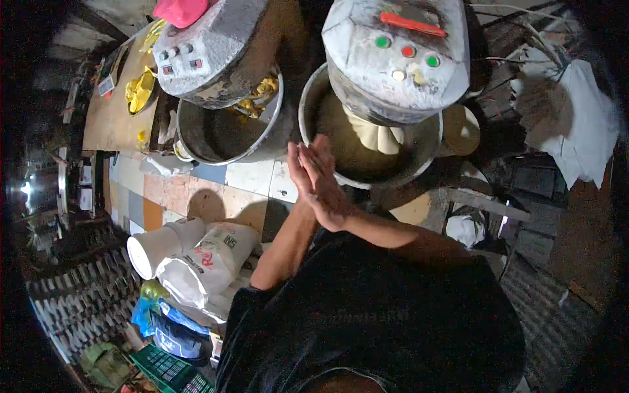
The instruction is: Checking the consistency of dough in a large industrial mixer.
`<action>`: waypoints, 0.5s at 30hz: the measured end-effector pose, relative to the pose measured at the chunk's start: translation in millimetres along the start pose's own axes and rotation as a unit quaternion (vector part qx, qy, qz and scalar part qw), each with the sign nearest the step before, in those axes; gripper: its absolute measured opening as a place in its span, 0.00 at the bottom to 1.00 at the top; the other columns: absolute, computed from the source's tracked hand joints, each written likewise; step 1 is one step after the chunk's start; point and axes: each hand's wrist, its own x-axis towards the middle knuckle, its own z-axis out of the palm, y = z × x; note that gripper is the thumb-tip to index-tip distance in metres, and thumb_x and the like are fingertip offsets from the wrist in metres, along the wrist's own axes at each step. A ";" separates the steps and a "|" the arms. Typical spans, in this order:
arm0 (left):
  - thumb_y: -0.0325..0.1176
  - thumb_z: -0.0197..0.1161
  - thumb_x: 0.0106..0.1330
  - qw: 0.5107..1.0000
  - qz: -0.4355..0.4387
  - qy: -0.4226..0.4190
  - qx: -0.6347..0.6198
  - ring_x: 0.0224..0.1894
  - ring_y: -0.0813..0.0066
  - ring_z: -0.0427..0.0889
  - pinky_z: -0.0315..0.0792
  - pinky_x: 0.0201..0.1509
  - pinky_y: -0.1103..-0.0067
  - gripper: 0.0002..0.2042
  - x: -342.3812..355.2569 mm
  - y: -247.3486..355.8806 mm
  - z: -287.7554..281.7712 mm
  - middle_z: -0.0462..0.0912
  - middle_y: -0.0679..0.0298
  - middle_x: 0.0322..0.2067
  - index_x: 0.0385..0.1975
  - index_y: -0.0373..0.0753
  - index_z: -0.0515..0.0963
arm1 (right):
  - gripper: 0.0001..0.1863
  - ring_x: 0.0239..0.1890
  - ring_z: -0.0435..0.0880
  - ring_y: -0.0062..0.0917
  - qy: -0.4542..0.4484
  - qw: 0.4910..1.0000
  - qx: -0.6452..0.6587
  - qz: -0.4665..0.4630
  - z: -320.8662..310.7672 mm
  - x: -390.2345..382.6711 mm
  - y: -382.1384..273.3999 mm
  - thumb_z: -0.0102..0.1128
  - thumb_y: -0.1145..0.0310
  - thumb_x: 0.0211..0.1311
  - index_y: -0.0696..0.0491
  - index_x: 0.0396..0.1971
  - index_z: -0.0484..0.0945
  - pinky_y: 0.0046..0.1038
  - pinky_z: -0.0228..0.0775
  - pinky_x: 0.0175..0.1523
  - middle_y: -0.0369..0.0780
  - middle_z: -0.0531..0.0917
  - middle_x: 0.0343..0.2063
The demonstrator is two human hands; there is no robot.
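My left hand (299, 175) and my right hand (333, 204) are pressed palm to palm, their fingers stretched out and pointing away from me. No object shows between them. Their fingertips come up by the near left rim of a large metal mixing bowl (372, 185). Inside that bowl, pale dough (380, 135) hangs below the mixer head (400, 72), a worn white housing with green and red buttons. The inner faces of both palms are hidden.
Left of the bowl stands a second mixer (196, 69) over another metal bowl (226, 161), with yellow scraps inside. A wooden table (105, 128) lies far left. White sacks (219, 259) and a white bucket (141, 255) sit lower left. A white cloth (583, 118) hangs at right.
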 end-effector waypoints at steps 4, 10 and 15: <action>0.40 0.45 0.69 0.988 -0.145 0.045 -0.005 0.51 0.67 0.70 0.65 0.55 0.74 0.22 -38.1 8.3 34.9 0.67 0.53 0.52 0.60 0.40 0.57 | 0.39 0.63 0.57 0.40 0.046 0.996 -0.066 -0.033 -14.3 -5.0 16.7 0.34 0.37 0.56 0.52 0.58 0.63 0.45 0.32 0.68 0.45 0.62 0.59; 0.48 0.44 0.68 0.968 -0.248 0.034 0.022 0.45 0.73 0.72 0.67 0.49 0.78 0.24 -75.4 39.0 69.0 0.71 0.58 0.46 0.57 0.38 0.62 | 0.37 0.42 0.77 0.32 -0.025 0.977 0.018 -0.211 -49.2 1.5 19.4 0.36 0.33 0.55 0.53 0.39 0.78 0.46 0.42 0.66 0.39 0.79 0.32; 0.57 0.41 0.64 0.971 -0.188 -0.108 0.103 0.46 0.72 0.71 0.64 0.53 0.75 0.31 -100.1 44.9 78.2 0.72 0.60 0.43 0.54 0.34 0.63 | 0.33 0.31 0.79 0.32 -0.068 0.976 0.024 -0.204 -65.1 9.2 34.9 0.41 0.36 0.54 0.53 0.33 0.78 0.51 0.49 0.63 0.37 0.78 0.23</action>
